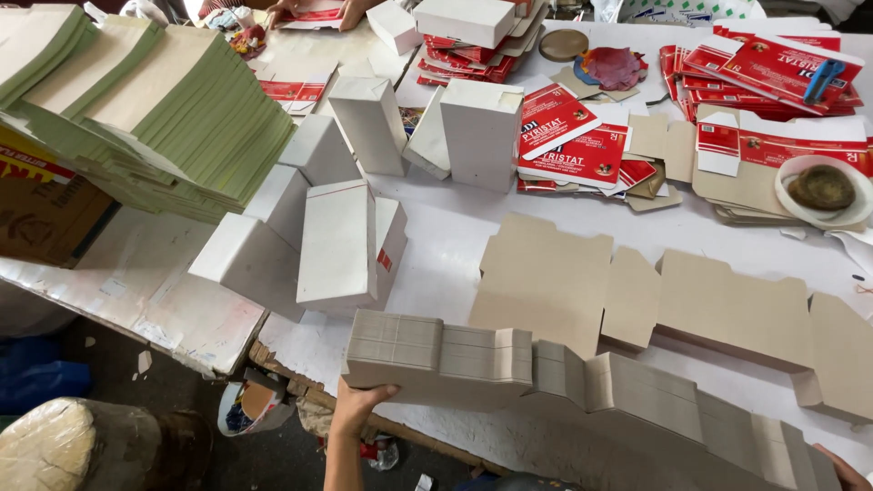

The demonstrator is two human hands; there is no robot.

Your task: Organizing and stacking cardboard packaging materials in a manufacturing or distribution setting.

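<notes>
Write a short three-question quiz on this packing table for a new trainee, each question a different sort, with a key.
1. True or false: the left hand grips one end of the stack of flat brown carton blanks.
2. Multiple choice: the made-up white boxes stand (A) left of the single brown blank lying flat, (B) on the floor, (C) inside the white bowl.
3. Fill in: the tall pile of sheets at the table's left has ____ edges.

Key: 1 true; 2 A; 3 green. The right hand shows only at the picture's corner, so its grip cannot be judged.
</notes>
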